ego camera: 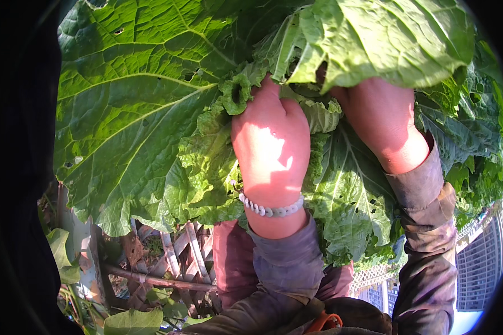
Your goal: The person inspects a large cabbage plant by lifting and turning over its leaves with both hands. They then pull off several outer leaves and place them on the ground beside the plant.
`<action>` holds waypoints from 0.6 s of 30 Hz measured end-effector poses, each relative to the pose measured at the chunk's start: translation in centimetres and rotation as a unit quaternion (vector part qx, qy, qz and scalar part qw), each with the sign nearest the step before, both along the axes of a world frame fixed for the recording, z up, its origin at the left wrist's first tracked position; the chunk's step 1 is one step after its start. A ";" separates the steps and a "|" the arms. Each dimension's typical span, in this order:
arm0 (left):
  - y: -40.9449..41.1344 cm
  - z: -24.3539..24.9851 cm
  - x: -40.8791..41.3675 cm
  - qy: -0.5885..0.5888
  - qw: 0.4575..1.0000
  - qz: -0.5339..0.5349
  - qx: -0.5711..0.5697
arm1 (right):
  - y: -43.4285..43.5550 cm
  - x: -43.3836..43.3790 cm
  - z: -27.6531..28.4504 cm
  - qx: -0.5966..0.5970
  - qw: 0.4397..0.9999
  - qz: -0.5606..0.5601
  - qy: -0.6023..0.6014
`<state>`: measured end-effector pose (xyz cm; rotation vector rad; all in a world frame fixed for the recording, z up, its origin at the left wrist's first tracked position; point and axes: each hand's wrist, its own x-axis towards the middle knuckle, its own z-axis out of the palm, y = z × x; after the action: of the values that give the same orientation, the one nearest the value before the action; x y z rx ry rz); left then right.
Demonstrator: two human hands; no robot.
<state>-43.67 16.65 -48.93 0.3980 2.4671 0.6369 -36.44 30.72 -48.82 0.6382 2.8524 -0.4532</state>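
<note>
My left hand (272,142), wearing a pale beaded bracelet (272,209), reaches into the heart of a big leafy green plant, next to a small curled leaf (236,93). Its fingertips disappear among crinkled inner leaves (322,115). To its right, my right hand (379,111) has its fingers hidden beneath a large pale-green leaf (381,42) that covers them. Whether either hand grips anything is hidden. A broad veined leaf (138,109) with several small holes spreads out left of my left hand. Between my forearms hangs another holed leaf (356,197).
A lattice of thin wooden slats (193,251) with a horizontal stick (163,283) stands at lower left, beside smaller green leaves (134,322). Maroon trouser legs (234,264) show below the plant. A white lattice fence (371,278) and a tall building (482,264) appear at lower right.
</note>
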 end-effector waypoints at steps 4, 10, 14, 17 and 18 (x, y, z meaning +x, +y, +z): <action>0.8 1.8 -1.3 -0.134 0.990 0.025 -0.027 | 0.1 -0.2 -0.3 -0.051 0.998 -0.028 0.027; 0.6 1.5 -1.5 -0.147 0.988 0.027 -0.031 | 0.1 0.2 -0.2 -0.048 0.998 0.015 0.025; 0.4 1.5 -1.5 -0.149 0.987 0.035 -0.048 | 0.3 1.5 -0.3 -0.089 0.995 0.013 -0.037; 0.3 1.3 -1.1 -0.119 0.992 0.030 -0.041 | 0.4 1.9 -0.2 -0.090 0.995 0.016 -0.036; 0.4 1.3 -1.1 -0.128 0.990 0.029 -0.045 | 0.5 2.1 -0.3 -0.090 0.995 0.015 -0.031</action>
<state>-44.79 17.09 -47.64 0.1976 2.2588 0.5596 -34.35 31.25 -49.10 0.5665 2.7178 -0.6637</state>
